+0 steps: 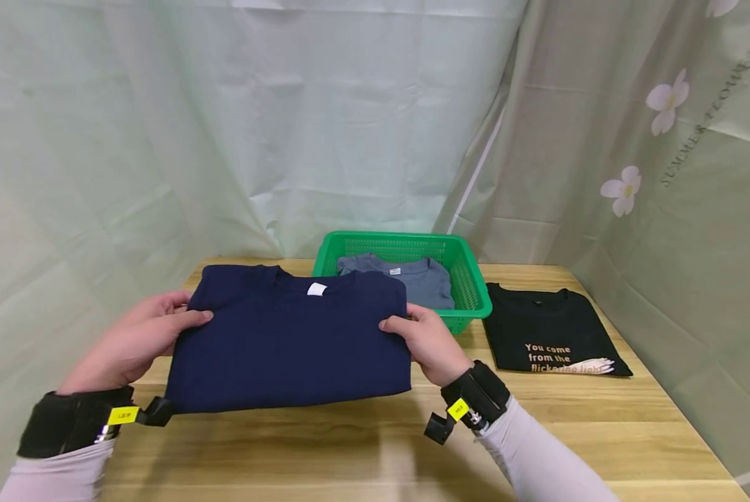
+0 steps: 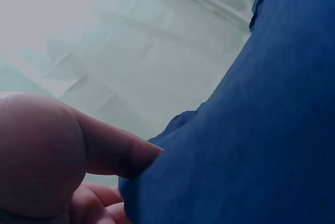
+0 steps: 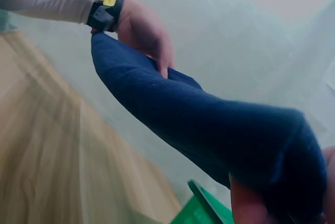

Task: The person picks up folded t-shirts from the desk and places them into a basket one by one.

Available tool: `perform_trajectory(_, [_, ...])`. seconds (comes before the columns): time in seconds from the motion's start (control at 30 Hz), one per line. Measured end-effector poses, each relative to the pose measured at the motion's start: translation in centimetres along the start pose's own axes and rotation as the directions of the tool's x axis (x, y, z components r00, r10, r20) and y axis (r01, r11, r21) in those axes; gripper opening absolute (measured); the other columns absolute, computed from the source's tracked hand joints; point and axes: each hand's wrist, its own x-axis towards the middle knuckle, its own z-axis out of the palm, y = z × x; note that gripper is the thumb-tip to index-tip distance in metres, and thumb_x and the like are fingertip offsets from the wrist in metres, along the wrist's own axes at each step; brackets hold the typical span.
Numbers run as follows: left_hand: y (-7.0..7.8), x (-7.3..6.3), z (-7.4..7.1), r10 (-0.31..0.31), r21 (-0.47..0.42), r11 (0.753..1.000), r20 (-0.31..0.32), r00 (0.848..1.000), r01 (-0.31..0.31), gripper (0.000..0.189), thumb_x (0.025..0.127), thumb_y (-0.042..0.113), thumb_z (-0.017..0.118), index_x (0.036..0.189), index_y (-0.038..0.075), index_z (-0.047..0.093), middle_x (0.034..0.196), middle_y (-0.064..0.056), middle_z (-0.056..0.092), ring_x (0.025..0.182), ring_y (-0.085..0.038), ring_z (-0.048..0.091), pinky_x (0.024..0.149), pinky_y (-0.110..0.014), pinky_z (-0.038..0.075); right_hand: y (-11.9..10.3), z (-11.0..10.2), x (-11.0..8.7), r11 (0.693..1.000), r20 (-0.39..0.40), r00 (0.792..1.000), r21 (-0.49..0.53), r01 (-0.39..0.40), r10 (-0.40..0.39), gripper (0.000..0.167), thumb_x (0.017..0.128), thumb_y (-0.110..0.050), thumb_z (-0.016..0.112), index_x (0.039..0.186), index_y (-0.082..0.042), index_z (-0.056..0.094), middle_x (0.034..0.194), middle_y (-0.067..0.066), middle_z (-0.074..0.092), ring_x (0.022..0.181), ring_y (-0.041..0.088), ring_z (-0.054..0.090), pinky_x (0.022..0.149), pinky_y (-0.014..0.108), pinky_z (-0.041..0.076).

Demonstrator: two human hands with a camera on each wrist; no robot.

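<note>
Wearing black straps at both wrists, a person is holding a folded navy shirt above the near part of a wooden table. The left hand is pinching the shirt's left side and the right hand its right side, each thumb lying on the upper face with fingers tucking behind. The shirt is stretching left to right between them along its long axis, its lower edge sagging slightly and its neckline, with a white label, pointing toward the table's far edge.

Just beyond the shirt's right half, a green basket is standing near that far edge; the right hand is sitting nearer to it than the left. In the head view the navy shirt is hiding the basket's near left corner. Inside, a folded grey-blue shirt is lying with its neckline toward the far wall; its lower left part is hidden.

Right of the basket, a folded black shirt with printed lettering is lying flat by the table's far right corner. Behind everything, a pale curtain is hanging.
</note>
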Motion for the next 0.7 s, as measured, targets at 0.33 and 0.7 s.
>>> perform_trajectory(0.33, [1.6,1.3,3.1,0.059,-0.050,0.997,0.008,0.998,-0.058,0.040,0.115,0.019,0.057,0.143,-0.009,0.051,0.098,0.011,0.077,0.085,-0.010,0.077,0.079,-0.031,0.066,-0.2,-3.2,-0.9,0.999,-0.070,0.997,-0.026,-0.027,0.025,0.034,0.104,-0.014,0.066,0.135,-0.002,0.068,0.108,-0.001,0.081,0.090,0.012,0.079,0.079,0.029,0.066])
perform_trajectory(0.7, [3.1,3.1,6.1,0.093,-0.104,0.990,-0.003,0.996,-0.093,0.052,0.115,0.017,0.057,0.154,-0.013,0.042,0.105,0.006,0.076,0.089,-0.008,0.075,0.081,-0.027,0.065,-1.0,-6.7,-1.8,0.994,-0.103,0.995,-0.106,-0.029,0.018,0.035,0.106,-0.019,0.068,0.134,0.002,0.067,0.107,-0.003,0.080,0.091,0.010,0.078,0.082,0.027,0.065])
